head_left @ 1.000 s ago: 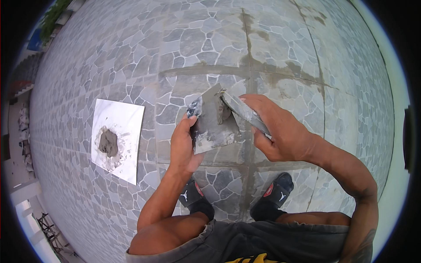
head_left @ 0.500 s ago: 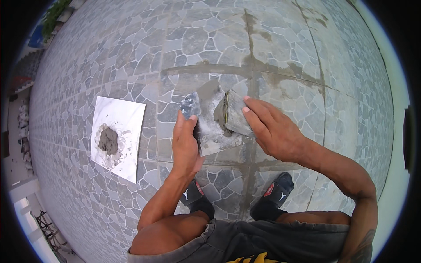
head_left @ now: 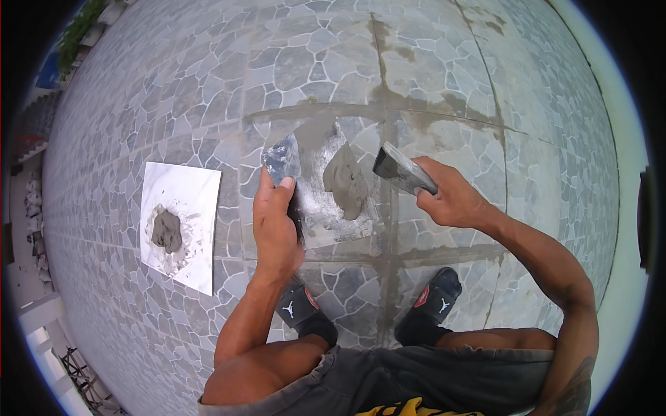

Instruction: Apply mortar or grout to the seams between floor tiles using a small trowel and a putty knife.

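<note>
My left hand (head_left: 276,225) grips the left edge of a flat, shiny grey plate (head_left: 316,225), its thumb on top. A lump of wet grey mortar (head_left: 345,182) lies on the right part of the plate, and more is smeared over its far corner. To the right, my right hand (head_left: 451,194) is closed around a flat, dark grey spreader (head_left: 402,170) with a straight edge. The spreader is held tilted, apart from the plate and the mortar.
A white square tile (head_left: 201,236) with a mortar heap (head_left: 166,232) lies on the stone-patterned floor (head_left: 194,90) at left. Damp grey mortar fills floor joints (head_left: 390,229) ahead and between my sandalled feet (head_left: 436,295). A pale wall edge (head_left: 596,277) runs along the right.
The spreader has come away from the plate and turned in my right hand, leaving the mortar lump on the plate. My left hand and the plate have shifted slightly left.
</note>
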The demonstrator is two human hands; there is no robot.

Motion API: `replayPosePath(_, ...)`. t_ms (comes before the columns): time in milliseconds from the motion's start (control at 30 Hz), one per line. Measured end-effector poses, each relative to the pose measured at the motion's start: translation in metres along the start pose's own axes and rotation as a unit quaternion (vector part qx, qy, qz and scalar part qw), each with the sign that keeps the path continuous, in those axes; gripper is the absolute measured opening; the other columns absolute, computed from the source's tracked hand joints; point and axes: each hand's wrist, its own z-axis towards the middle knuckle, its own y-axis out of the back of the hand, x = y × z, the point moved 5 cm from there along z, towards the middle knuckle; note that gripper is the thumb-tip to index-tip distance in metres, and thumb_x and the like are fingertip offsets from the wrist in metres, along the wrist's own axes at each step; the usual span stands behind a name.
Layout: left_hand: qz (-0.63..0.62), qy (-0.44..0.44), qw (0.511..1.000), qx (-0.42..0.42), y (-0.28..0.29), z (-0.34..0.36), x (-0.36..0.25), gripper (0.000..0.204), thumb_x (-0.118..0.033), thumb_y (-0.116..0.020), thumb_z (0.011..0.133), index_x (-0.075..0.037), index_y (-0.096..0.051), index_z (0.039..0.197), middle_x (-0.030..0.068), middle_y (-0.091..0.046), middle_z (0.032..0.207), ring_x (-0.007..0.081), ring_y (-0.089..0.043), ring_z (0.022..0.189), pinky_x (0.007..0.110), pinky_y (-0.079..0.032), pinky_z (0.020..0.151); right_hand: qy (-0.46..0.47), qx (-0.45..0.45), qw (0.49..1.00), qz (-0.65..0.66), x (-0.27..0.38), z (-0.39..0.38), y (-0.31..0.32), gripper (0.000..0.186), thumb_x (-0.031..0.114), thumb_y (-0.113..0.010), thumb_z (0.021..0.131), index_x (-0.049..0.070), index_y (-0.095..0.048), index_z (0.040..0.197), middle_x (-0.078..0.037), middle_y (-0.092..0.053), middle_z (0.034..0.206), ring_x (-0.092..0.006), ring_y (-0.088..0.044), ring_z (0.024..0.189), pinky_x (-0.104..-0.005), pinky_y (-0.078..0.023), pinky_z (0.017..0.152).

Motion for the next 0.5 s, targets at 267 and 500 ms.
replayPosePath(267, -0.014, 0.002, 0.999, -0.041, 0.012, 0.007, 0.015, 0.039, -0.009, -0.039, 0.096, -0.002, -0.044, 0.133, 0.0084, -0.057, 0.115, 0.0172, -0.058, 0.102, 0.033, -0.048, 0.09, -0.05, 0.003, 0.972, 0.232, 0.025, -0.01, 0.017, 0.039, 0.006, -0.052, 0.081, -0.002, -0.053, 0.119, -0.007, -0.061, 0.092, -0.0135, -0.059, 0.079, -0.0301, -0.047, 0.077)
replayPosePath(500, -0.052, 0.039, 0.997, -0.038, 0.007, 0.006, 0.013, 0.04, -0.009, -0.04, 0.095, -0.001, -0.042, 0.134, 0.009, -0.057, 0.116, 0.0177, -0.058, 0.103, 0.033, -0.049, 0.09, 0.032, 0.015, 0.992, 0.121, 0.044, -0.005, 0.033, 0.044, 0.006, -0.052, 0.07, -0.002, -0.059, 0.112, -0.01, -0.062, 0.087, -0.0167, -0.059, 0.077, -0.0313, -0.047, 0.07)
